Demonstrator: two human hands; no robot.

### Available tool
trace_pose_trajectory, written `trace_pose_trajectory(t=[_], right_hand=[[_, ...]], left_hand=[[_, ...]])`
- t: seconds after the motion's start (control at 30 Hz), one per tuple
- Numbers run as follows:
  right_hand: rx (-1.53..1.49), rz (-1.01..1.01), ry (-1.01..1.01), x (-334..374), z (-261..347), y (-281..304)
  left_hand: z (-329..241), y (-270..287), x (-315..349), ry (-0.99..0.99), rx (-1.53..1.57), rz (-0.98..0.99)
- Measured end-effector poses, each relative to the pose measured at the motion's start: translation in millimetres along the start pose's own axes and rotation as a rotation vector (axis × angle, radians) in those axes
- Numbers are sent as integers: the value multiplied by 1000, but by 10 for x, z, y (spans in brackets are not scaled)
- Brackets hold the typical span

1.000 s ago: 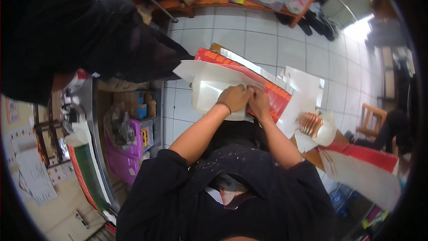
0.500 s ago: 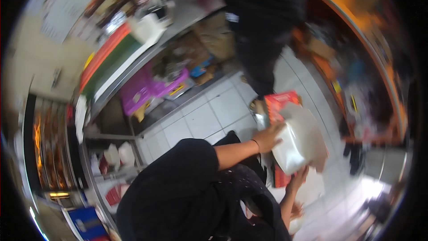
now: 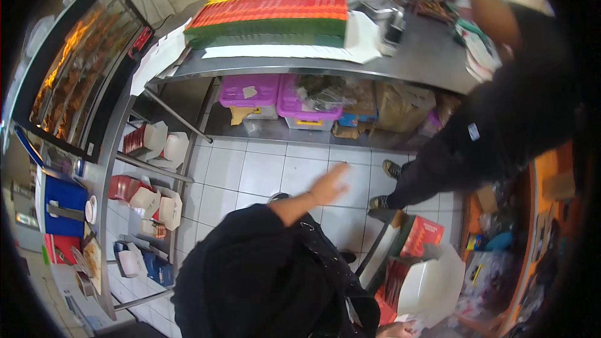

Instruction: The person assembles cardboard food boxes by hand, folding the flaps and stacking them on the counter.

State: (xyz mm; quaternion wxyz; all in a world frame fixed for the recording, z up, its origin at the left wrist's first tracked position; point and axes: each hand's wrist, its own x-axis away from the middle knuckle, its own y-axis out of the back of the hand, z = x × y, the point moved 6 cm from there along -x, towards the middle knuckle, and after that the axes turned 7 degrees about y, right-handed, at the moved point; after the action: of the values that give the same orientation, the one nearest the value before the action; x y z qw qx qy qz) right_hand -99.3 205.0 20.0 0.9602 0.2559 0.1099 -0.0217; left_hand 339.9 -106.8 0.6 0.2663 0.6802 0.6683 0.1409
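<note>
My left hand point(image 3: 328, 186) is stretched out over the tiled floor, fingers apart and slightly blurred, holding nothing. At the lower edge, my right hand point(image 3: 397, 330) has its fingers curled at the bottom of an open white cardboard box point(image 3: 418, 285). A stack of dark red folded cartons point(image 3: 393, 281) shows at the box's left side. Just beyond the box lies a red printed carton point(image 3: 422, 236). Part of my right hand is cut off by the picture's edge.
A metal table point(image 3: 275, 70) ahead carries a long row of red and green cartons point(image 3: 269, 22). Purple-lidded bins point(image 3: 249, 91) sit beneath it. A person in dark clothes point(image 3: 482, 122) stands at the right. Left are a lit food display case point(image 3: 78, 66) and shelved open boxes point(image 3: 168, 208).
My left hand has come off the white box and moved left. My view has turned, so the table now lies straight ahead and the box sits lower right.
</note>
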Motion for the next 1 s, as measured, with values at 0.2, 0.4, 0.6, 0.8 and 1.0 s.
trace_pose_trajectory(t=[0.2, 0.4, 0.6, 0.8, 1.0], right_hand=[[-53, 227, 617, 1285, 1680, -524], [-663, 943, 742, 3412, 2933, -1264], [-669, 1250, 985, 4615, 3891, -1360], [-980, 1293, 1420, 5735, 4814, -1012], [-1594, 1433, 957, 5732, 5660, -527]], left_hand=[[1534, 3877, 362, 165, -626, -1123], [2060, 5936, -19, 468, -926, -819], [2601, 6510, -58, 696, -826, -465], [1293, 7002, 224, 231, -369, -947], [-405, 5538, 224, -501, 65, 173]])
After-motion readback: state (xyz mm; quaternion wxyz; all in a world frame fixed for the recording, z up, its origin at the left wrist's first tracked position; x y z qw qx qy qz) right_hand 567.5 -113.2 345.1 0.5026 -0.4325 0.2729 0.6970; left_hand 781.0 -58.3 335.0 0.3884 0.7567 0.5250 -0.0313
